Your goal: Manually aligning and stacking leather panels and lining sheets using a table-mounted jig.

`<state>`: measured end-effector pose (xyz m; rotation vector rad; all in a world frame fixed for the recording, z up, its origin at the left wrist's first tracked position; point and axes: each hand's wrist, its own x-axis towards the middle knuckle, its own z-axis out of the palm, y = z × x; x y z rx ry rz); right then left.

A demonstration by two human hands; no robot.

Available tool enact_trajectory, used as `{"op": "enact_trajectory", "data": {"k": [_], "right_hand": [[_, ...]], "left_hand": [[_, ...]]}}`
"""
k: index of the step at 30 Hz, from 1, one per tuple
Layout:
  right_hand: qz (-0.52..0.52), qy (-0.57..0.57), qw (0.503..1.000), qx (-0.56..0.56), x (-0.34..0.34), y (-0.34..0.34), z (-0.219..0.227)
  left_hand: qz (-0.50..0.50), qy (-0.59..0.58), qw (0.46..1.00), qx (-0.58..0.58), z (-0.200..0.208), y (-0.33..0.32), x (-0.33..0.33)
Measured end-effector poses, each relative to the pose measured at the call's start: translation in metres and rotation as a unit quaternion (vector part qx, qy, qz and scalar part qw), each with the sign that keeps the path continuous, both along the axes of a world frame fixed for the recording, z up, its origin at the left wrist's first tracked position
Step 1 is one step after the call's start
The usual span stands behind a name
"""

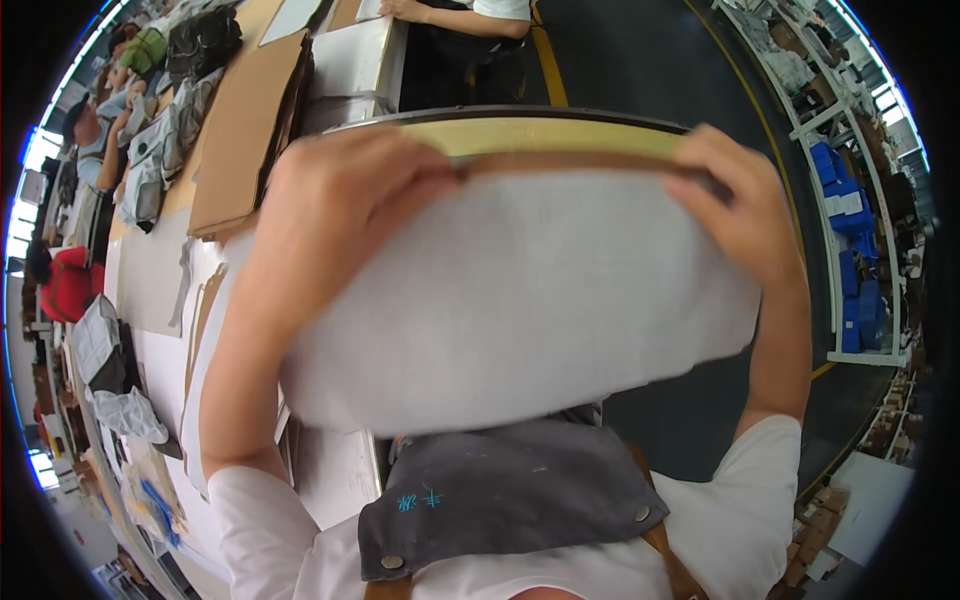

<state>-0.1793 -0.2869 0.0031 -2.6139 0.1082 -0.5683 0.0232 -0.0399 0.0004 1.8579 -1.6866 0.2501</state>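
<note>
I hold a wide light grey sheet [530, 290] up in front of my chest, and it hides much of what lies behind it. Its far edge shows a brown band. At the left end of that edge, my left hand [345, 195] has its fingers closed on it, slightly blurred. My right hand [735, 200] pinches the right end between thumb and fingers. Just past the edge runs a yellow strip [560, 138] with a dark rim; whether it belongs to the sheet I cannot tell. The sheet's lower edge hangs over my dark grey apron [510, 500].
To the left, a long table [150, 270] bears stacked brown cardboard sheets [245, 130] and grey backpacks [165, 150]. Several people sit beyond it; a co-worker's arm [460, 18] shows at the top. Shelving with blue bins [845, 200] stands right, across a dark floor with yellow lines.
</note>
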Motion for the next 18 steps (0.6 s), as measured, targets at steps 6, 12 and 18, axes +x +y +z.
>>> {"op": "enact_trajectory", "data": {"k": [6,12,18], "right_hand": [[-0.033,0.029,0.977,-0.207,0.070,-0.073,-0.114],[0.020,0.156,0.974,-0.165,0.055,-0.033,-0.167],[0.022,0.147,0.976,-0.161,0.067,-0.046,-0.166]], "left_hand": [[0.072,-0.101,0.992,0.022,-0.119,-0.075,0.055],[0.098,-0.081,0.962,0.240,-0.163,-0.060,0.018],[0.111,-0.069,0.964,0.232,-0.163,-0.073,0.029]]}}
